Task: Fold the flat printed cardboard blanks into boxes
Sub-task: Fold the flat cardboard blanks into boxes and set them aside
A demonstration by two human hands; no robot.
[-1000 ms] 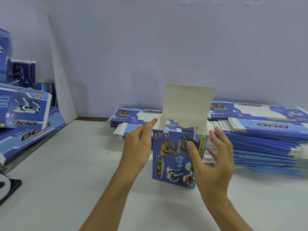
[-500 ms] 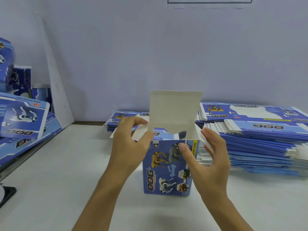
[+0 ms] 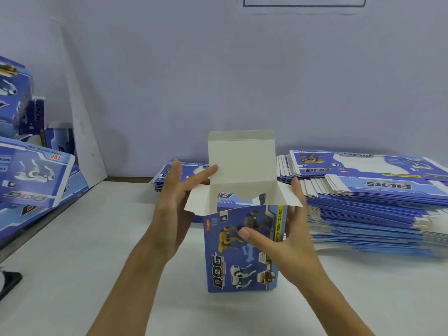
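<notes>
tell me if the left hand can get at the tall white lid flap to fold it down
Probably yes. The left hand is open, its fingertips already at the left edge of the upright lid flap on the box, with nothing between them; the right hand steadies the box.

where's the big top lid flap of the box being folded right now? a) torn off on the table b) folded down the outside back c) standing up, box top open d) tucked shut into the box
c: the lid flap stands upright above the box, whose top is open with the side flaps splayed out, while the right hand grips the box and the left hand touches the lid's edge.
</notes>
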